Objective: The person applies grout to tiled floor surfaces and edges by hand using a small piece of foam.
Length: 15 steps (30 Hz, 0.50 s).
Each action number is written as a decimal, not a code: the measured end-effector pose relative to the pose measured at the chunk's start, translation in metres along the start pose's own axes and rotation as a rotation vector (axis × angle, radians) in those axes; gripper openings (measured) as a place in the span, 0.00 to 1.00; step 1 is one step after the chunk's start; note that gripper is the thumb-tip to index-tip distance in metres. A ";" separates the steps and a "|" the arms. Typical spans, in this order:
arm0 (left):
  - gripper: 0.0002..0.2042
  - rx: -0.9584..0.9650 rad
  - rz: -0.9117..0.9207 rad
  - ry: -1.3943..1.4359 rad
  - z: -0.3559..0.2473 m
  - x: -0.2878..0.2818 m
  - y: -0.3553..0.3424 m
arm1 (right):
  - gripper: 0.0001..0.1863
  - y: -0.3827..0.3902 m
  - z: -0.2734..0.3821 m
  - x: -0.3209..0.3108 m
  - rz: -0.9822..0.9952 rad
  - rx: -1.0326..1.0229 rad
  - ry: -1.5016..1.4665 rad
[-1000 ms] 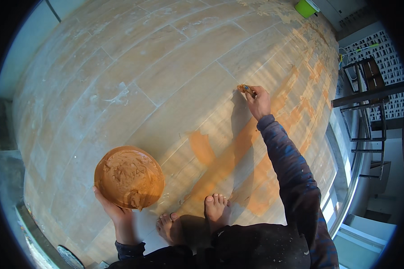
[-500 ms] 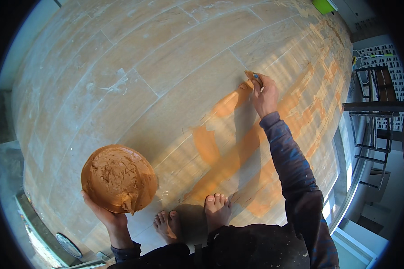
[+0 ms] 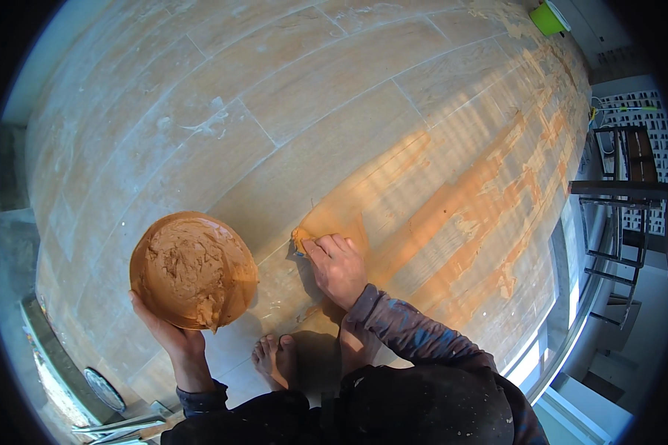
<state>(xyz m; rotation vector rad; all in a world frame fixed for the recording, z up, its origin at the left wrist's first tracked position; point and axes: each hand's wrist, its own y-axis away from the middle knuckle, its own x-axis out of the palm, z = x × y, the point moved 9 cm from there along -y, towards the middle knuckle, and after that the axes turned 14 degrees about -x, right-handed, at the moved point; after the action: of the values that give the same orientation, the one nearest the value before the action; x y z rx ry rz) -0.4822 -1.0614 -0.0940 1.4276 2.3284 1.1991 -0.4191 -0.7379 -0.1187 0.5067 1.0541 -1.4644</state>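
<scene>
From below, my left hand [image 3: 172,337] closes on a round bowl [image 3: 249,285], its fingers hidden beneath. Thick orange-brown grout [image 3: 182,256] fills the bowl, with a lump near its front rim. My right hand [image 3: 339,271] is closed around a small spreader [image 3: 299,239] smeared with the same paste; most of the tool is hidden by the hand. The spreader is down at the tiled floor [image 3: 334,111], on a joint between tiles. A wet orange smear [image 3: 382,174] runs from it toward the far right, along that joint.
Further orange streaks [image 3: 460,200] cover the floor on the right. My bare feet [image 3: 276,360] are just in front of me. A green bucket [image 3: 548,18] stands at the far right. Along the right side is a dark metal frame [image 3: 620,259]. A round dark disc [image 3: 104,389] lies lower left.
My right hand has drawn the spreader back toward me and to the left, leaving a longer band of grout along the joint. The bowl stays in my left hand, slightly higher in view.
</scene>
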 end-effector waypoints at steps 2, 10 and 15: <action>0.33 0.045 0.013 -0.006 -0.016 -0.011 0.011 | 0.19 0.009 0.013 -0.002 -0.008 0.057 -0.147; 0.33 0.055 0.000 0.061 -0.057 -0.067 0.020 | 0.20 -0.035 -0.037 -0.040 -0.054 0.224 0.257; 0.31 0.128 -0.068 0.130 -0.091 -0.131 0.020 | 0.23 -0.016 0.102 0.053 0.012 -0.059 0.103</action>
<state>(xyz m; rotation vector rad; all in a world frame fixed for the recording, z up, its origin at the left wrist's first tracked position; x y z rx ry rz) -0.4451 -1.2130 -0.0535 1.3339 2.5618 1.1767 -0.4182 -0.8529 -0.1059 0.5498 1.1701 -1.4044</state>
